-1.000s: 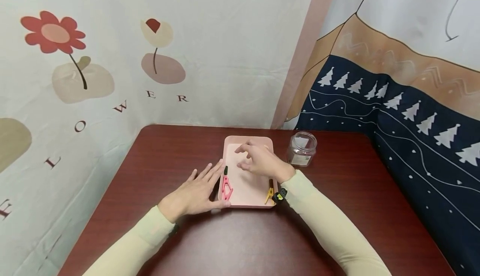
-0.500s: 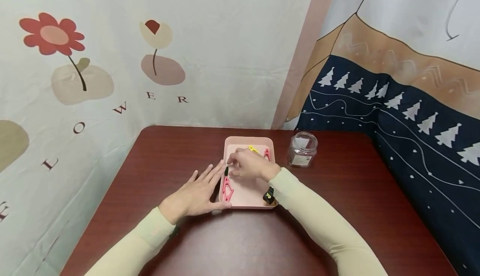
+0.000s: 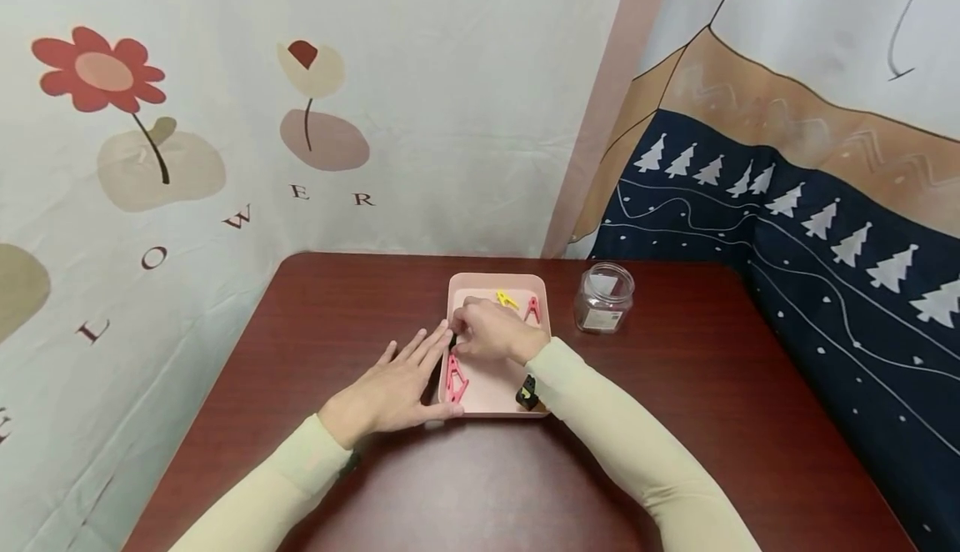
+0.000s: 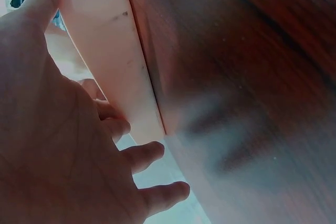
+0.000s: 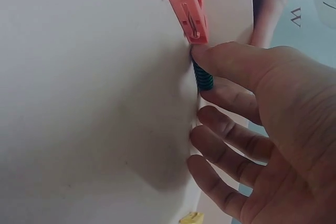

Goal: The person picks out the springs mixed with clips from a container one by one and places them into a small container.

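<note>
A pink tray (image 3: 497, 280) stands on the table. My left hand (image 3: 390, 387) lies along its left side, fingers spread and straight at the rim, thumb at the near left corner. Inside the tray's left side my right hand (image 3: 491, 331) pinches a dark green ridged, screw-like piece (image 5: 203, 78) between thumb and index finger; its other fingers are loosely bent. Right by that piece lies a pink clip (image 3: 456, 380), its end close to my thumb in the right wrist view. A yellow clip (image 3: 507, 298) and a second pink clip (image 3: 532, 310) lie at the tray's far end.
A clear jar (image 3: 603, 298) without a lid stands to the right of the tray. The dark red-brown table (image 3: 360, 302) reaches back to printed curtains (image 3: 465, 118). My right wrist, wearing a small black device (image 3: 528, 393), covers the tray's near right corner.
My right hand has moved left and toward me, from over the tray's middle to the dark green piece, and pinches it. The far clips have come into view. My left hand stays put.
</note>
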Motion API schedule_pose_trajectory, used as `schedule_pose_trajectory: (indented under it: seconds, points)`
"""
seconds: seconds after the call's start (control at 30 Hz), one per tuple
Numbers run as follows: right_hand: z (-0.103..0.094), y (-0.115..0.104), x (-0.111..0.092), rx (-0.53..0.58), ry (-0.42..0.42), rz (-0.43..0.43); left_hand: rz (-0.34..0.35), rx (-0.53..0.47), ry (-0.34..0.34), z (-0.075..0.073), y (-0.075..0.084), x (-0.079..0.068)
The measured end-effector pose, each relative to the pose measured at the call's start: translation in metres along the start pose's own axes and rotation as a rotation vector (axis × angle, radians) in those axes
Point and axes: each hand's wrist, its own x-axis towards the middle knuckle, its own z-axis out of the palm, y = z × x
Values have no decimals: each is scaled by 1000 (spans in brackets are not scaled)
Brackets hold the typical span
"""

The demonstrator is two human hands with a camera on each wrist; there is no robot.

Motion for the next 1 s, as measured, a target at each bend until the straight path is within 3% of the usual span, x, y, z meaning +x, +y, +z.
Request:
schedule_pose_trajectory:
  seconds: [1.0]
  points:
    - [-5,5,-6,15,33,1,-11,-1,-2,-1,2,0]
